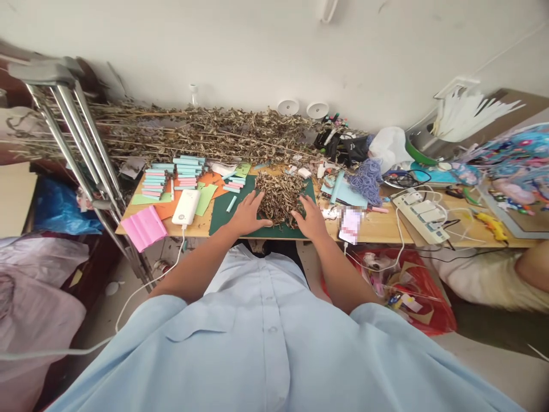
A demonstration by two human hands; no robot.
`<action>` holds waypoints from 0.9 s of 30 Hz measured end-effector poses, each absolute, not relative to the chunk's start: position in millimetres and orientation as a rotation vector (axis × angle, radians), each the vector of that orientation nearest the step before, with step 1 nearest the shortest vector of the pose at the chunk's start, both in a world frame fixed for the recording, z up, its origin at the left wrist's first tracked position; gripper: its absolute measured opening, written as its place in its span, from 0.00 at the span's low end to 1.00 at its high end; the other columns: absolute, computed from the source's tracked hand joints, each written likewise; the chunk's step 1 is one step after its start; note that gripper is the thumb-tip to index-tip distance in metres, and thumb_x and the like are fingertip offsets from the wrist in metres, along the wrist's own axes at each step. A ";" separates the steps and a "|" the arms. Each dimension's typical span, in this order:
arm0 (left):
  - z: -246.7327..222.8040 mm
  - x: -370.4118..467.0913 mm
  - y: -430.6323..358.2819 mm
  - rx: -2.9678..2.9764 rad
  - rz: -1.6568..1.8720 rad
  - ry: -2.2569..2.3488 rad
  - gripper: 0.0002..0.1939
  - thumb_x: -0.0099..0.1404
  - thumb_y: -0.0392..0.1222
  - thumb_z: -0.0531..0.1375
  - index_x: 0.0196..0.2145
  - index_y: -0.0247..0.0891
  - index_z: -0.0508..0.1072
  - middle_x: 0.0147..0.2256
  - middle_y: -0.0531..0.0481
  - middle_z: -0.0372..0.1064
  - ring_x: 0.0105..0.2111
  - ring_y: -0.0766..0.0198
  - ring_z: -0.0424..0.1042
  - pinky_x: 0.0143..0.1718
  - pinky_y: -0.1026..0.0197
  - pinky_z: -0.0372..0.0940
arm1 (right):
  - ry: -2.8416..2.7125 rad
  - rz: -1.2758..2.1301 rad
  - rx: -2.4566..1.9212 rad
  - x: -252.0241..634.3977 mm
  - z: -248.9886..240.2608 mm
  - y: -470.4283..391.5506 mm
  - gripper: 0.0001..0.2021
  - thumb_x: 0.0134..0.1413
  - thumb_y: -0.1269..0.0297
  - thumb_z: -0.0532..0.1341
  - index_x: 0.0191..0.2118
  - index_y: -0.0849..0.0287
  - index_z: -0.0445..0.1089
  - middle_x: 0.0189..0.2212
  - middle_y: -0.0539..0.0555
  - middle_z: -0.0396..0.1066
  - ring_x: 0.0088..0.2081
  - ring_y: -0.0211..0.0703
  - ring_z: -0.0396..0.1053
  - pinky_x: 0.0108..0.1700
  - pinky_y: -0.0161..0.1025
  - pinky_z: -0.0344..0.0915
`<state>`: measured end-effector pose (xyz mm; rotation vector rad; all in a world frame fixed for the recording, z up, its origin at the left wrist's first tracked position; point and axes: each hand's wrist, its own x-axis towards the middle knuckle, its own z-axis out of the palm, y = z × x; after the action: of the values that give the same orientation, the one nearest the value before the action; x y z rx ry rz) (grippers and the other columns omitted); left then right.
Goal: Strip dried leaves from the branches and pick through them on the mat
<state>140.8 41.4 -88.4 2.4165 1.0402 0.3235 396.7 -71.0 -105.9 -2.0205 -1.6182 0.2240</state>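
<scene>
A heap of dried brown leaves (281,196) lies on a dark green cutting mat (221,214) in front of me. My left hand (249,214) rests at the heap's left edge, fingers spread and thumb pointing inward. On the opposite side, my right hand (311,217) is at the right edge with its fingers apart. Both hands frame the leaves, and neither grips anything. Left of the heap, a small light-blue paper roll (231,203) lies on the mat.
Bundles of dried stalks (206,129) line the wall. Stacked paper rolls (189,169), a white power bank (186,207) and pink paper (144,228) sit left. A phone (350,225), purple yarn (366,182) and a power strip (422,214) lie right. Crutches (81,131) stand at left.
</scene>
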 end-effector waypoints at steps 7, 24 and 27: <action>-104.7 149.8 19.5 2.546 0.262 1.072 0.50 0.63 0.53 0.69 0.73 0.35 0.51 0.72 0.25 0.46 0.71 0.36 0.53 0.69 0.40 0.54 | -1.678 0.155 -2.032 391.9 -128.6 -85.2 0.28 0.61 0.58 0.63 0.65 0.61 0.68 0.60 0.66 0.72 0.58 0.64 0.70 0.62 0.61 0.66; -114.5 120.3 1.0 2.423 0.768 1.010 0.25 0.71 0.50 0.60 0.62 0.38 0.71 0.65 0.34 0.64 0.66 0.48 0.65 0.67 0.44 0.62 | -1.819 0.131 -1.702 390.4 -58.6 43.7 0.20 0.68 0.59 0.53 0.58 0.57 0.75 0.60 0.59 0.74 0.63 0.54 0.68 0.68 0.55 0.62; -116.3 109.4 -7.0 2.347 0.836 0.959 0.19 0.73 0.51 0.57 0.55 0.43 0.78 0.55 0.39 0.75 0.58 0.52 0.73 0.63 0.45 0.67 | -1.886 0.171 -1.754 381.8 -47.9 93.3 0.20 0.69 0.64 0.52 0.56 0.61 0.77 0.60 0.60 0.73 0.63 0.54 0.67 0.69 0.53 0.60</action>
<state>109.4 -7.0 -116.3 2.3473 0.9595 0.8356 381.8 93.3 -47.9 -1.7536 -1.8862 0.1714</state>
